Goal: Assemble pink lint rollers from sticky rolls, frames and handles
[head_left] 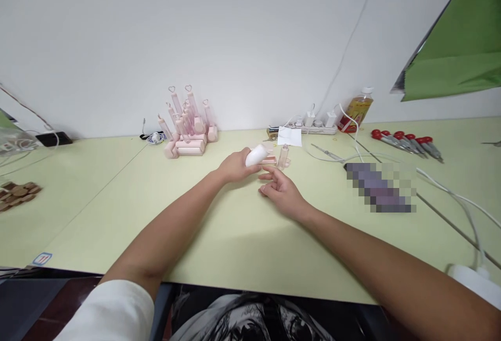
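My left hand [235, 166] is closed around a small white tube [256, 155], tilted with its tip toward the right. My right hand [281, 190] rests on the pale green table [235, 236] just to the right, fingers loosely curled with the index finger stretched toward the left hand; nothing shows in it. Just beyond both hands a small clear pink bottle [283, 156] stands upright next to a flat pink piece [270, 160].
A cluster of pink bottles and caps [188, 124] stands at the back. A power strip [313, 128], a yellow liquid bottle [357, 111], red-handled screwdrivers [407, 141] and white cables [450, 189] lie at the right. Brown wooden pieces [18, 195] sit at the left.
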Motion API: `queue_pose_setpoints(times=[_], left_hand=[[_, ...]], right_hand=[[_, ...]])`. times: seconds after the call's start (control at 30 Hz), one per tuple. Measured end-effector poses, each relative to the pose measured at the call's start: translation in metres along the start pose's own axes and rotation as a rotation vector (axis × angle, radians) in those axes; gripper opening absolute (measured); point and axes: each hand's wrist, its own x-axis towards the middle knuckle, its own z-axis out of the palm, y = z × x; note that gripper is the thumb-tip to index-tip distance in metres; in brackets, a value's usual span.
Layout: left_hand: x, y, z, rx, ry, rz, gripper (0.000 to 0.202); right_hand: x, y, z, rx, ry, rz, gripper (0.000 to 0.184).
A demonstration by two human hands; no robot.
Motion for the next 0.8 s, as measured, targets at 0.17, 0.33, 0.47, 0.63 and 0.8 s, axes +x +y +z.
queue_pose_setpoints(times=[0.17, 0.33, 0.47, 0.63, 0.8], left_hand=[[0.002, -0.008, 0.001, -0.020, 0.003, -0.056, 0.041], [-0.026, -0.005, -0.004, -0.172, 0.049, -0.188, 0.035], [-0.046, 0.004, -0.010, -0.572, -0.023, -0.290, 0.029], [-0.058, 0.008, -0.008, -1.049, -0.218, -0.248, 0.034], [-0.058, 0.006, 0.005, -1.116, -0.278, -0.277, 0.038]], right_hand=[[0.000, 0.002, 0.000, 0.065, 0.011, 0.008, 0.052], [0.001, 0.000, 0.001, -0.007, 0.161, 0.001, 0.046], [0.001, -0.008, -0.002, -0.124, 0.348, -0.083, 0.047], [-0.002, -0.014, -0.005, 0.043, 0.188, -0.209, 0.055], [-0.008, -0.023, -0.004, 0.200, 0.095, -0.120, 0.030]])
